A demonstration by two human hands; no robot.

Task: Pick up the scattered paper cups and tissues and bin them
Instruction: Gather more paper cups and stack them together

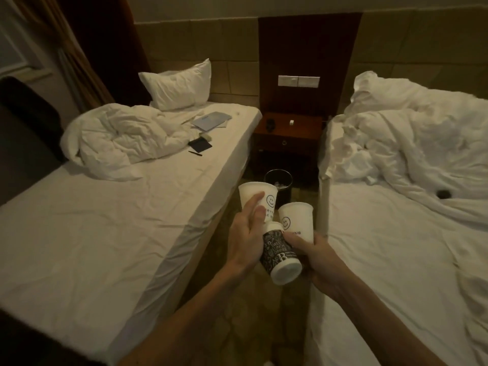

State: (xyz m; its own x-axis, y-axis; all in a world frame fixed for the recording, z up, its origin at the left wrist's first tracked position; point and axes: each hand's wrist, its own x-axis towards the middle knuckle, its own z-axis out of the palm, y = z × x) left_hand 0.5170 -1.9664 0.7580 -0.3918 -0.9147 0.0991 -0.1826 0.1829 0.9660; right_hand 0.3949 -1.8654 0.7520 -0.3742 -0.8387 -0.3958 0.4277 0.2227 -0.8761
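We are standing in the aisle between two beds. On the left bed (105, 220) a crumpled duvet (113, 136), a pillow (177, 87), papers (211, 120), a dark notebook (200, 145) and a pen (195, 153) are lying. Ahead, a nightstand (290, 133) is closing the aisle, and the bin (272, 178) is standing before it, white scraps inside. What look like tissues (348, 154) are lying on the right bed (383, 247).

Our left grip (248, 231) is curling round the left cup (260, 196), white with a smiley, which is hiding the bin's near rim. The black cup (277, 253), white-lettered, is tilting base towards us between both grips. Our right grip (317, 257) is curling round the right cup (297, 220), white and smiley-printed, thumb on the black cup.
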